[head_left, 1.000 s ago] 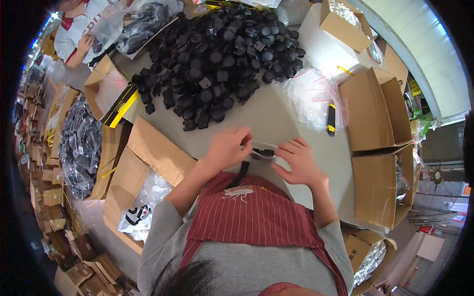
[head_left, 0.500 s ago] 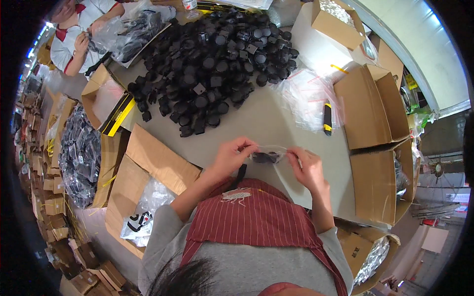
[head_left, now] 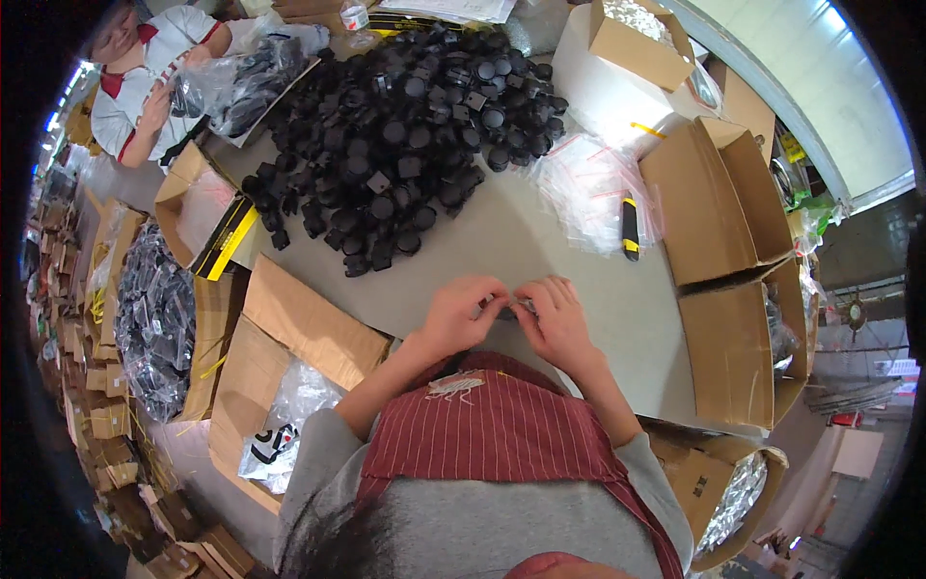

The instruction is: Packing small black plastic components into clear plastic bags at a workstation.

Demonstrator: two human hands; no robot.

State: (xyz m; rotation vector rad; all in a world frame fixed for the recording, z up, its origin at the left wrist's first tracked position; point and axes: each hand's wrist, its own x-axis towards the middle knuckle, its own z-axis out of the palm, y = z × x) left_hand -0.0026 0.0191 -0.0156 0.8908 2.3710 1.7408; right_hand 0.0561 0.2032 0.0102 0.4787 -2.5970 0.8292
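My left hand (head_left: 463,311) and my right hand (head_left: 555,318) meet at the near side of the grey table (head_left: 579,270). Thumbs and fingers of both pinch a small clear plastic bag (head_left: 509,312). Most of that bag is hidden behind the fingertips, and a dark piece inside shows only faintly. Beyond my hands lies a large heap of small black plastic parts (head_left: 405,145), some with round faces and some with square ones. To the right, flat clear zip bags (head_left: 588,188) are spread in a loose stack, with a black and yellow utility knife (head_left: 630,227) on them.
Open cardboard boxes (head_left: 690,217) line the right edge. On the left stand a small carton of bags (head_left: 193,207), a box of bagged black parts (head_left: 154,323) and an open carton (head_left: 309,328) with plastic wrapping. A co-worker (head_left: 145,82) handles bagged parts at the far left.
My hands have come together from either side of the bag's mouth, and their fingertips now almost touch. The bag, earlier held stretched with a dark piece showing, is mostly covered. The view has shifted slightly.
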